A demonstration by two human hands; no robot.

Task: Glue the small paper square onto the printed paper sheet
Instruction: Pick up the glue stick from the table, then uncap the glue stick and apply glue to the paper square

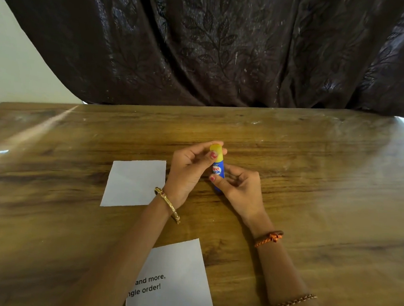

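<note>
Both hands' fingers grip glue stick (217, 171): left hand (187, 168) on cap, right hand (238, 187) hiding base. Printed sheet (176, 283) partly hidden.

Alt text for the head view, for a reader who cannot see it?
Two hands hold a blue glue stick above a wooden table: the left hand grips its yellow cap, the right hand its body. A small paper square lies left of them; the printed sheet lies nearer the person.

Wooden table (314, 185) with glossy glare patches; dark leaf-patterned curtain (216, 45) hanging behind it; pale wall (9, 65) at left.
</note>
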